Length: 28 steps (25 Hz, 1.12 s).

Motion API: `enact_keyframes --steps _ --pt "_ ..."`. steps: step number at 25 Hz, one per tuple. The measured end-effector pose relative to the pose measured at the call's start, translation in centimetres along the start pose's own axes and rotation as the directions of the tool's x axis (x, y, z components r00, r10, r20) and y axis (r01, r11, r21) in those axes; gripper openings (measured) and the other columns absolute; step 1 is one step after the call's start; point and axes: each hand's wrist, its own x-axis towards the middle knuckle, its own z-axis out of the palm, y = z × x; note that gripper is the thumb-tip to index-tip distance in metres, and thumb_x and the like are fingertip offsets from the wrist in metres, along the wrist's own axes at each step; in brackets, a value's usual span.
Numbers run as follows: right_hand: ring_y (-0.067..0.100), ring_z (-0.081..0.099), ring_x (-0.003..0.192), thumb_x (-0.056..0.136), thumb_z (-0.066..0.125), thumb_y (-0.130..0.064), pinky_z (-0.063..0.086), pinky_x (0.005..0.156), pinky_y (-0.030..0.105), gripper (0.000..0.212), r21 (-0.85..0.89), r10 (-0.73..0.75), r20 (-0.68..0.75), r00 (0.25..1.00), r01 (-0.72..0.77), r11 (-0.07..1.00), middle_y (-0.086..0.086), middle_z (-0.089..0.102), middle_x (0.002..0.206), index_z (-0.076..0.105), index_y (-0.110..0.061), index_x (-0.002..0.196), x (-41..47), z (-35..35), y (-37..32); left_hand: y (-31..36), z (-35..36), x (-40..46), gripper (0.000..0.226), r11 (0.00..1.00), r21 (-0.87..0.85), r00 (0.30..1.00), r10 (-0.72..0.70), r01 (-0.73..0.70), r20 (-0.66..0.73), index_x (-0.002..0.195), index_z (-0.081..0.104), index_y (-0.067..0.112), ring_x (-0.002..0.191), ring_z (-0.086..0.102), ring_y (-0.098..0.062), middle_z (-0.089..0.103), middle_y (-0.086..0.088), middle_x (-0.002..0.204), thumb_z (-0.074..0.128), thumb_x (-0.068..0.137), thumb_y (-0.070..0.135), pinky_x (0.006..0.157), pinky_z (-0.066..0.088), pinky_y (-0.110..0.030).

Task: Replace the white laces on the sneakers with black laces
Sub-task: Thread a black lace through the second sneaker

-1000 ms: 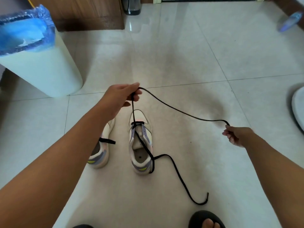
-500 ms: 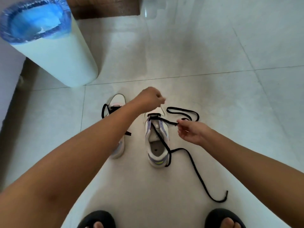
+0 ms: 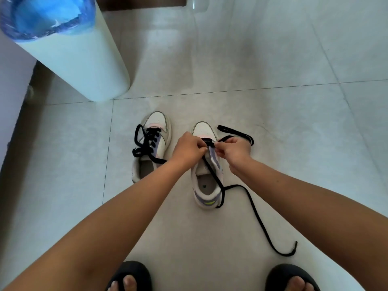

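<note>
Right sneaker (image 3: pixel 206 181) lengthwise, toe away from person, heel toward feet.

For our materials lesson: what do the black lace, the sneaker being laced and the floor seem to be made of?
Black lace: flat woven fabric, matte; it lies limp and curls.
Right sneaker: smooth white upper, probably leather or synthetic, with perforations at the toe.
Floor: glossy tile, likely ceramic, with grout lines and reflections.

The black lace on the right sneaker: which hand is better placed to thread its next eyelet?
Probably the right hand: it pinches the black lace beside the eyelets, while the left hand steadies the right sneaker.
</note>
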Motion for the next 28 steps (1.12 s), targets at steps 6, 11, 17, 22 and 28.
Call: enact_keyframes --steps 6,11,17,22,28 --pt "0.028 0.067 0.073 0.074 0.074 0.0 0.057 0.077 0.04 0.02 -0.22 -0.052 0.013 0.999 0.054 0.974 0.013 0.066 0.071 0.059 -0.007 0.064 0.6 0.1 0.1 -0.5 1.6 0.3 0.02 0.995 -0.076 0.996 -0.074 0.07 -0.045 0.101 0.073 0.027 0.106 0.05 -0.023 0.045 -0.006 0.107 0.06 0.086 0.024 0.089 0.046 -0.035" --pt "0.016 0.052 0.058 0.075 0.074 -0.002 0.045 0.06 0.025 0.019 -0.084 0.064 0.056 0.996 -0.059 0.995 0.006 0.058 0.065 0.058 -0.008 0.068 -0.5 0.3 0.3 -0.4 2.2 0.1 0.019 0.987 -0.084 0.986 -0.144 0.137 -0.08 0.104 0.071 0.027 0.112 0.045 -0.025 0.041 -0.004 0.107 0.061 0.088 0.029 0.096 0.042 -0.041" --pt "0.009 0.05 0.073 0.087 0.055 -0.01 0.04 0.06 0.014 0.028 -0.268 -0.081 0.233 0.969 0.144 0.953 0.001 0.054 0.084 0.054 -0.019 0.113 -4.3 -1.4 1.2 1.0 2.9 -0.8 0.021 0.938 0.344 0.987 0.022 0.034 -0.156 0.109 0.059 0.013 0.111 0.038 -0.026 0.039 -0.008 0.12 0.048 0.092 0.018 0.084 0.036 -0.031" --pt "0.01 0.047 0.073 0.085 0.065 -0.021 0.041 0.06 0.019 0.061 -0.394 -0.071 0.287 0.955 0.186 0.9 0.001 0.045 0.084 0.034 -0.01 0.137 -4.3 -2.1 1.5 1.9 1.0 -0.7 0.03 0.939 0.343 0.999 0.02 -0.029 0.029 0.119 0.049 0.0 0.115 0.04 -0.031 0.037 -0.018 0.127 0.045 0.093 0.014 0.088 0.037 -0.029" --pt "0.0 0.047 0.068 0.081 0.069 -0.014 0.037 0.055 0.008 0.052 -0.437 -0.178 0.468 0.866 0.402 0.805 -0.008 0.042 0.085 0.034 -0.027 0.116 -6.1 -1.7 1.3 2.5 -0.5 -0.4 0.029 0.925 0.379 0.984 -0.076 0.009 0.164 0.117 0.051 -0.002 0.114 0.043 -0.031 0.034 -0.018 0.128 0.041 0.093 0.011 0.082 0.038 -0.029"
